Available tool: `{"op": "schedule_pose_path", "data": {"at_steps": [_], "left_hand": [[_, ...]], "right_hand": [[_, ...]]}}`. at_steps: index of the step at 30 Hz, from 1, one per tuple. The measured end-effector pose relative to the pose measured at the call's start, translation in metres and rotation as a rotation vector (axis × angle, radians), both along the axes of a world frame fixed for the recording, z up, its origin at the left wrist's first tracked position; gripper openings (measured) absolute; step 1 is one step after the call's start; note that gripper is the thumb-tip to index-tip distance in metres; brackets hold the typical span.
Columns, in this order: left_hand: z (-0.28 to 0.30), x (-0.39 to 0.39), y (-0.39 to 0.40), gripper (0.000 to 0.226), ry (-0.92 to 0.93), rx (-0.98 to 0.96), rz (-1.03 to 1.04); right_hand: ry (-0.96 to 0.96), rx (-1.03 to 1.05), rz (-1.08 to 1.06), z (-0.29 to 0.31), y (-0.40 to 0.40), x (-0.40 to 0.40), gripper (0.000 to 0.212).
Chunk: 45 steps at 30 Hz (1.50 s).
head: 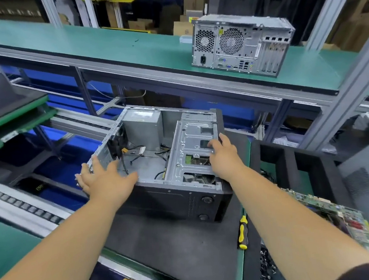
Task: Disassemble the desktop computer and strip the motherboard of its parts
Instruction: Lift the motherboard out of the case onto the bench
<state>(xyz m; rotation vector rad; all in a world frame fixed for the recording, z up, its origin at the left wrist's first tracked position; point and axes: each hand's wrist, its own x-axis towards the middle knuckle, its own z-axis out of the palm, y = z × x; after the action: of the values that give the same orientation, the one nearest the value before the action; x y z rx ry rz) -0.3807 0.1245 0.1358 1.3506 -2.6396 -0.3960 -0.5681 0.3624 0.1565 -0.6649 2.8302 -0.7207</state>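
1. The open desktop case (159, 164) lies on its side on the dark work mat (176, 246), cavity up, so everything inside can be reached from above.
2. The left hand (102, 179) reaches to the case's rear corner, by the black fan (117, 143); its fingers look spread and fairly straight, touching or nearly touching the metal edge and curled round nothing. It seems there to steady the shell.
3. The right hand (224, 156) rests on the silver drive cage (193, 148), fingers bent over the top plate; whether they actually clamp it I cannot tell.
4. The floor of the case is bare apart from loose cables, with the power supply (143, 129) still bolted at the back.
5. The motherboard (340, 218) appears already out, lying at the right edge of the bench.
6. A yellow-and-black screwdriver (242, 232) waits just beside the mat.
7. A second, closed tower (242, 44) stands on the green shelf (105, 46) above.
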Motion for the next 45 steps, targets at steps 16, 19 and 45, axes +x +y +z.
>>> {"op": "schedule_pose_path", "data": {"at_steps": [16,19,45], "left_hand": [[0.009,0.002,-0.122,0.091,0.063,0.051,-0.321],[0.002,0.003,-0.112,0.087,0.158,0.091,-0.232],[-0.001,0.005,0.057,0.112,0.585,0.392,0.320]], "right_hand": [[0.092,0.125,-0.349,-0.008,-0.059,0.130,0.042],[0.107,0.184,-0.320,-0.009,-0.058,0.126,0.043],[0.195,0.371,0.026,0.008,-0.028,-0.079,0.076]]}}
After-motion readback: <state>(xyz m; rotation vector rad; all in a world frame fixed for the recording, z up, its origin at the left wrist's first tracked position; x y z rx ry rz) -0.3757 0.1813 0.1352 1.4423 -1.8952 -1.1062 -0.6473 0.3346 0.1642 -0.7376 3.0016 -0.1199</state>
